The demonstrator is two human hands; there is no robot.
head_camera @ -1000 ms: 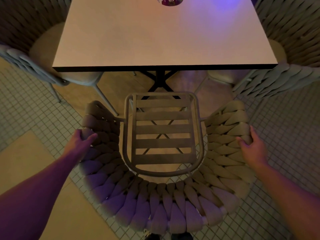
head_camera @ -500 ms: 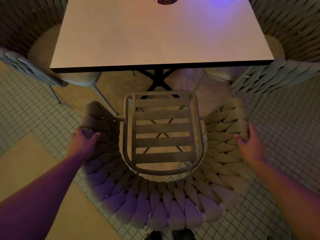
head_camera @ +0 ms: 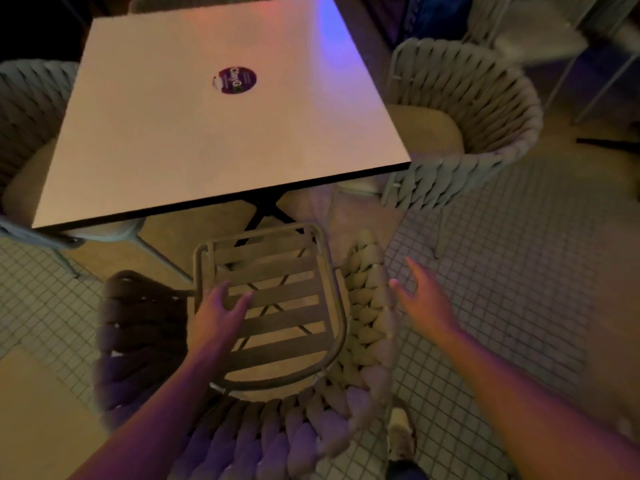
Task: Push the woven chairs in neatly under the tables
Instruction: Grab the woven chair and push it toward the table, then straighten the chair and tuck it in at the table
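Both grips are released: left hand (head_camera: 216, 311) over the woven chair (head_camera: 263, 348) seat, right hand (head_camera: 424, 299) beside it, near the bench (head_camera: 207, 140).

Both hands are off the woven chair (head_camera: 242, 403) now. A second ago each one gripped the braided rim, one on either side. The left hand (head_camera: 216, 311) now hangs open over the slatted seat (head_camera: 277, 306), fingers spread, well inside the rim it held. The right hand (head_camera: 424, 299) floats open out to the right of the chair, over the tiled floor (head_camera: 519, 271), clear of the weave. The view swings right and lifts, so the table (head_camera: 221, 133) shows its round purple sticker (head_camera: 234, 80) whole, and the right-hand chair (head_camera: 467, 116) comes more fully into sight.
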